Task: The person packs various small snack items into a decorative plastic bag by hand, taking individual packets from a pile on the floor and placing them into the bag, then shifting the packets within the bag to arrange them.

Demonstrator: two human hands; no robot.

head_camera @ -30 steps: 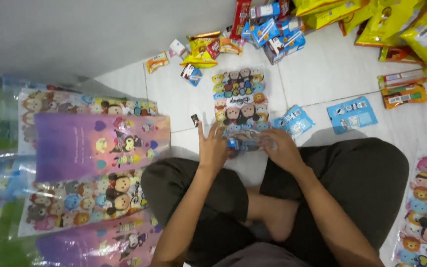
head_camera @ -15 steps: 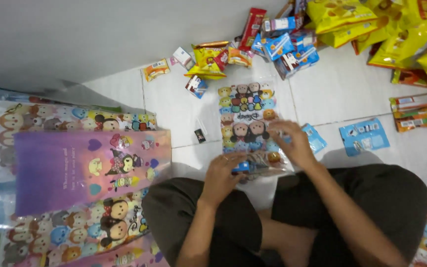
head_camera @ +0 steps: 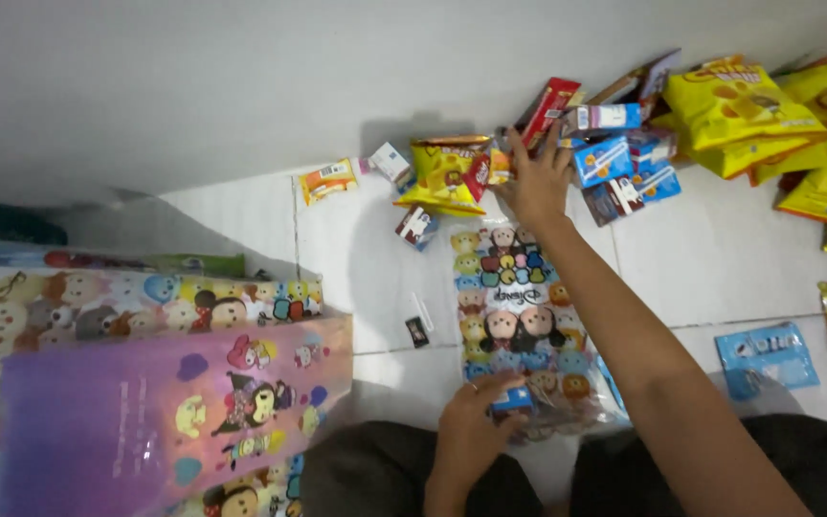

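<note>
Sitting on white floor tiles (head_camera: pixel 701 258) by a pale wall (head_camera: pixel 241 77): left hand (head_camera: pixel 471 426) grip pins the cartoon bag (head_camera: pixel 519 316), right hand (head_camera: pixel 533 182) spread wide over the snack packets (head_camera: pixel 614 158).

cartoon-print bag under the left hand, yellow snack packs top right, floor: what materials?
Cartoon-print bag: looks like thin clear plastic film, glossy; contents show through near the left hand.
Yellow snack packs: probably printed plastic or foil laminate, shiny, puffed and creased.
Floor: seems to be glazed white tile, with grout lines and soft reflections.
Right hand reaches into the small packets.
</note>
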